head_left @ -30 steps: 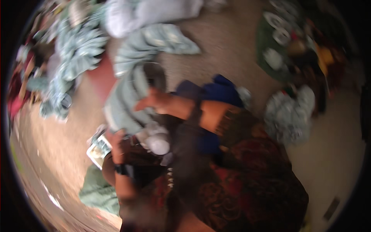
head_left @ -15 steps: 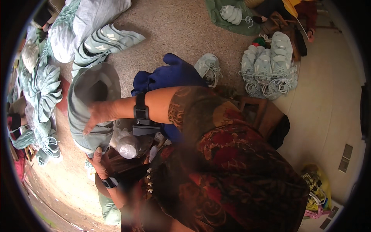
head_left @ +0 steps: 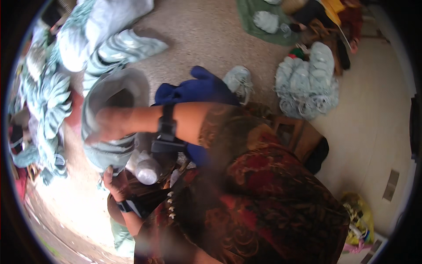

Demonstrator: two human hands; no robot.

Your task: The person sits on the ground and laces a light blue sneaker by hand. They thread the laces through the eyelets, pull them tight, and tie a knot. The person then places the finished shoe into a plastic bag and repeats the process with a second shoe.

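A bundle of nested grey-green pieces that look like shoe uppers (head_left: 110,154) is held upright at the left, its dark opening upward. My left hand (head_left: 116,185) grips its lower end, the thumb lying along the outside. Across the side of the bundle, just below the opening, lies my right hand (head_left: 112,125). Motion smears its fingers, and part of the hand merges with the grey material. Beside the bundle is a clear plastic-wrapped roll (head_left: 147,170).
Blue cloth (head_left: 193,88) lies beyond my right forearm, a pale shoe (head_left: 238,81) beside it. Several pale shoes (head_left: 303,79) are stacked at the right near a wooden stool (head_left: 299,136). Piles of uppers (head_left: 123,50) line the left. Another person's hand (head_left: 353,46) shows at the top right.
The whole view has shifted slightly and is blurrier. Both hands remain on the bundle, whose top leans a little more to the right. My right fingers have smeared with motion.
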